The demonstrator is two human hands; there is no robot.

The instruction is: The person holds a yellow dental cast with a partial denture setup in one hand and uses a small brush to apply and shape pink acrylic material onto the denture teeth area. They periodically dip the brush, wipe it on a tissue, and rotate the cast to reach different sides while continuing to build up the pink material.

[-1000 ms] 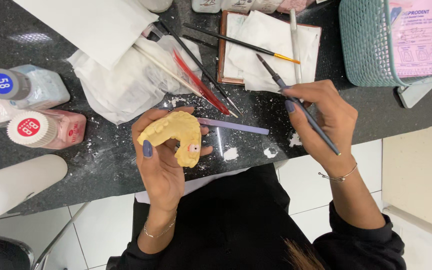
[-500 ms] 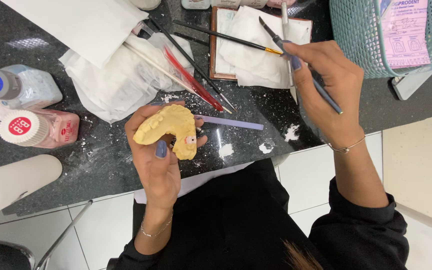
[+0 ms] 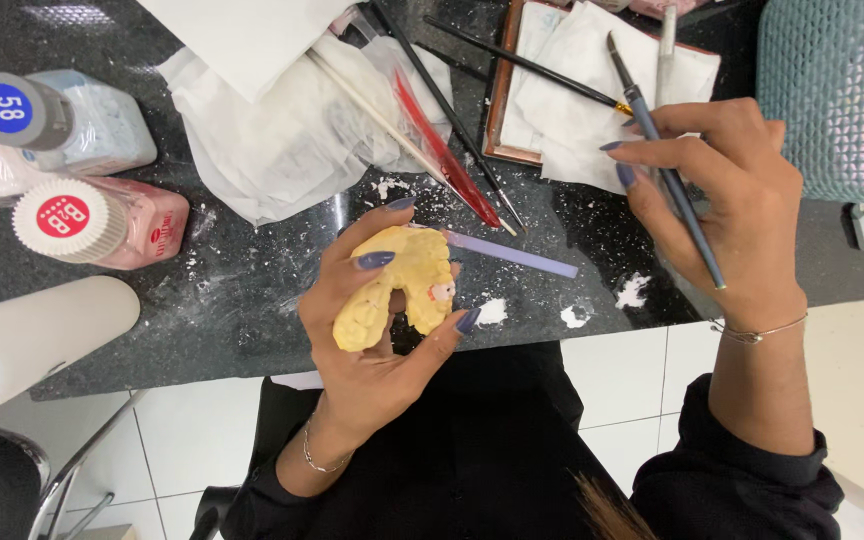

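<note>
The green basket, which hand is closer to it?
The right hand, holding a brush, sits just left of the green basket. The left hand, holding the yellow teeth model, is much farther left.

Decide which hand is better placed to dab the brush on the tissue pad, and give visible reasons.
Right, probably. The right hand already holds the brush, whose tip lies over the tissue pad. The left hand is occupied gripping the yellow dental cast.

teal basket (image 3: 822, 90) cut off, brush (image 3: 667, 165) partly hidden
</note>
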